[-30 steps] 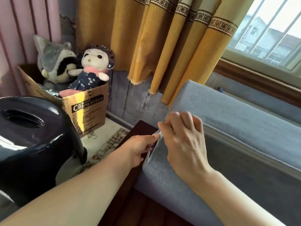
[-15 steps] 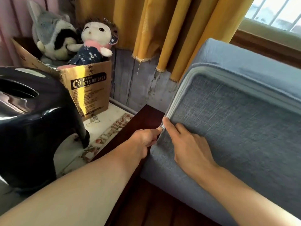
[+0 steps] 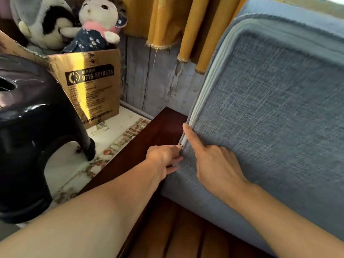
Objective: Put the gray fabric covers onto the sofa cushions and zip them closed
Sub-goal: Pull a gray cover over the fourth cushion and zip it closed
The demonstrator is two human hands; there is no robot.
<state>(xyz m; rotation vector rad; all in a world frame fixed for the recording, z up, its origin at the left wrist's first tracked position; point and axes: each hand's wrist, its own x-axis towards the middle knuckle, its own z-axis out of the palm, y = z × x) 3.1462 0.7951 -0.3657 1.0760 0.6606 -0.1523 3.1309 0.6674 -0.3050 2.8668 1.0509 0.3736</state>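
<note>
I see a gray fabric cover point(image 3: 270, 108) on a cushion standing on edge at right, its side seam gaping above the zipper pull point(image 3: 181, 145). My left hand point(image 3: 163, 159) pinches that pull. My right hand point(image 3: 214, 161) rests on the cover, index finger straight along the seam, other fingers curled.

The gray woven cover point(image 3: 270, 112) wraps the cushion, standing tilted on edge; pale inner cushion point(image 3: 208, 84) shows along the unzipped left seam.

two hands point(image 3: 165, 159) — one cushion point(image 3: 270, 108) — two plush toys point(image 3: 96, 25), one box point(image 3: 93, 84)
</note>
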